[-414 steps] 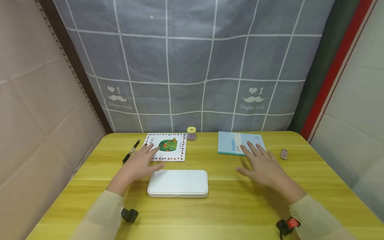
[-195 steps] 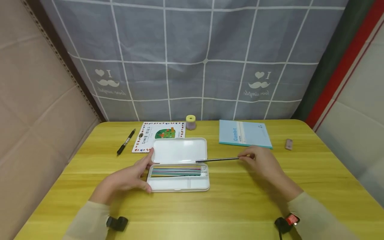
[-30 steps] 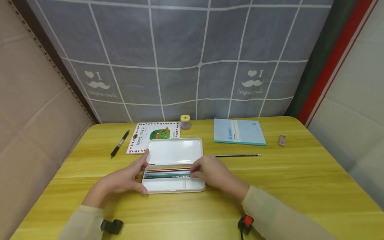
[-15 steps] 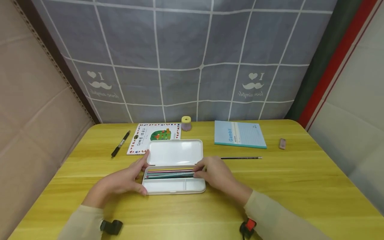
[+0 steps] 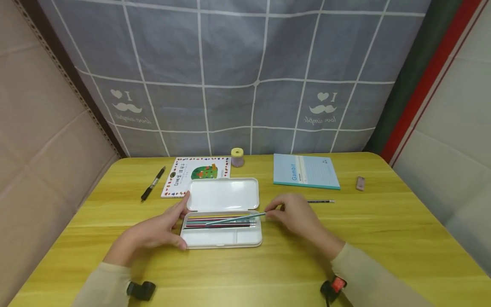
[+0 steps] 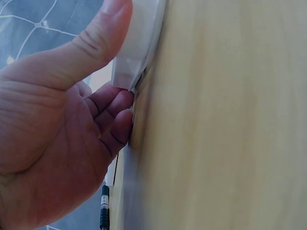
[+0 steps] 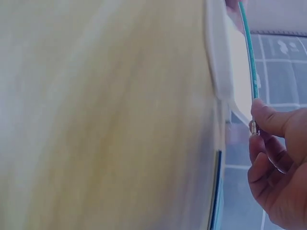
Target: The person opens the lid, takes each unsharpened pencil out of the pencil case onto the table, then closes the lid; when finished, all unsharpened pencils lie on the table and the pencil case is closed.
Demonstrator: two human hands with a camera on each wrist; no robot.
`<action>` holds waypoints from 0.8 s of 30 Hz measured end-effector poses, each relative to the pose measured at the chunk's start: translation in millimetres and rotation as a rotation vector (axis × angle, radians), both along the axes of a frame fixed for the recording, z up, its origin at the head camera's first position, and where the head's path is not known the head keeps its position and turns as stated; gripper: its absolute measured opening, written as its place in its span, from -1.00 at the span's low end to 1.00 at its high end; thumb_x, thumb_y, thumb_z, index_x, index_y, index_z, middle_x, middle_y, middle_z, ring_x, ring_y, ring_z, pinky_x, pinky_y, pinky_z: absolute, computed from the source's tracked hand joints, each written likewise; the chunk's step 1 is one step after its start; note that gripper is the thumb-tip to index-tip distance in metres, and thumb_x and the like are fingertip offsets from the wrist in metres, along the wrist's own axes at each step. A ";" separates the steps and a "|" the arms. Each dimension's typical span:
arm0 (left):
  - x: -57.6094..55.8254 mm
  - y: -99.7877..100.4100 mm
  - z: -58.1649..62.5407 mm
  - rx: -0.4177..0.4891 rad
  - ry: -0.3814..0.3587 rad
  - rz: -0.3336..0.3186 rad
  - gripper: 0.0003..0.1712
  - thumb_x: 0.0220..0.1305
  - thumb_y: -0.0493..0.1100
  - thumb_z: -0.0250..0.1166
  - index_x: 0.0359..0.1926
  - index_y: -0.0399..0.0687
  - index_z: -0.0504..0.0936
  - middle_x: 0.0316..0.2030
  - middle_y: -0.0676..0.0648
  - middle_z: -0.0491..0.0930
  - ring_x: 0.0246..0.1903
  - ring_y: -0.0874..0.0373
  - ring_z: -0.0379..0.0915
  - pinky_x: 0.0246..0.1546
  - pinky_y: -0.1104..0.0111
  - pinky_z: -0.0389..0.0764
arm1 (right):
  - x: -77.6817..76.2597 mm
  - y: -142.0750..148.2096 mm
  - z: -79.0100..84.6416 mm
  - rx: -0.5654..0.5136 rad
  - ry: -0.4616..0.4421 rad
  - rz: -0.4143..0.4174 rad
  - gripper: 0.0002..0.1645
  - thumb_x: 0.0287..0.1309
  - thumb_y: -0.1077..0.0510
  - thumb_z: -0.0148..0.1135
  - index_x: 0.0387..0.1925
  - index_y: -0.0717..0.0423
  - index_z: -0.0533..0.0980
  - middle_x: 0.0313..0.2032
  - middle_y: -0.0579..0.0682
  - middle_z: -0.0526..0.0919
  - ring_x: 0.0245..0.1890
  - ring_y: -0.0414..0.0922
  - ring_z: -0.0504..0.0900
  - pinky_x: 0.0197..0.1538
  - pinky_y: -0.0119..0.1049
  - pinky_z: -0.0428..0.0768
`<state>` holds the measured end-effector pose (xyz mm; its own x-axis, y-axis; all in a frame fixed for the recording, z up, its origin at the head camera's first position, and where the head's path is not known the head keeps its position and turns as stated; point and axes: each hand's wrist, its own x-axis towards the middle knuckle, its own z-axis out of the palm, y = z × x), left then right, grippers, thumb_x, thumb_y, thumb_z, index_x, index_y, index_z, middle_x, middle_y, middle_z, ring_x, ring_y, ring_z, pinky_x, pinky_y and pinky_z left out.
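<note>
A white pencil case point(image 5: 215, 236) lies with its lid point(image 5: 224, 194) tipped back, several pencils point(image 5: 218, 227) in its rear compartment. My left hand point(image 5: 163, 228) holds the case's left end, thumb at the front corner and fingers toward the hinge side. With thumb and fingertips, my right hand point(image 5: 295, 215) pinches a green pencil point(image 5: 235, 219) by its ferrule end, plain in the right wrist view. That pencil slants over the others, its far end still above the compartment. Behind the right hand, a dark pencil point(image 5: 322, 201) rests on the table, partly hidden.
Behind the case lie a picture book point(image 5: 180, 181) and a black pen point(image 5: 152, 184). A small yellow-topped jar point(image 5: 237, 157) stands by the book. Farther right are a blue notebook point(image 5: 307, 171) and an eraser point(image 5: 360, 183). A grey cloth point(image 5: 230, 106) hangs at the back edge.
The case has been opened since the earliest frame and a dark pencil laid on the table. In the last second my right hand has drawn a green pencil up and rightward; the left hand stays put.
</note>
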<state>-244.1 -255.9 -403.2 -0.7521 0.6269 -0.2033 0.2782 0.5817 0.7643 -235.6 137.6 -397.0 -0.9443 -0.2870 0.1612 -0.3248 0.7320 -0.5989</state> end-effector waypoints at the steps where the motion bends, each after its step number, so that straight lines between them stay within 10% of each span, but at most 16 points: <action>1: -0.3 -0.3 -0.3 -0.002 0.001 0.001 0.62 0.07 0.03 0.60 0.62 -0.18 -0.57 0.28 -0.19 0.36 0.30 -0.09 0.28 0.30 0.53 0.24 | -0.4 3.4 1.5 -0.002 -0.004 -0.011 -0.95 0.13 0.14 0.57 -0.34 -0.09 0.82 -0.32 -0.24 0.76 -0.38 -0.27 0.56 -0.24 -0.29 0.58; 24: -0.2 -1.0 -0.7 0.020 -0.013 -0.001 0.63 0.07 0.01 0.60 0.62 -0.18 -0.58 0.27 -0.21 0.36 0.27 -0.11 0.29 0.24 0.63 0.22 | -5.9 88.8 1.4 0.031 -0.067 -0.118 -0.91 0.32 0.16 0.42 -0.23 -0.01 0.82 -0.19 -0.09 0.81 -0.14 -0.09 0.70 -0.04 -0.03 0.64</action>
<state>-244.3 -257.0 -403.9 -0.7489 0.6317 -0.2004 0.2691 0.5662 0.7791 -241.6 226.4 -395.6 -0.9801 -0.1771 0.0894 -0.1953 0.7816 -0.5925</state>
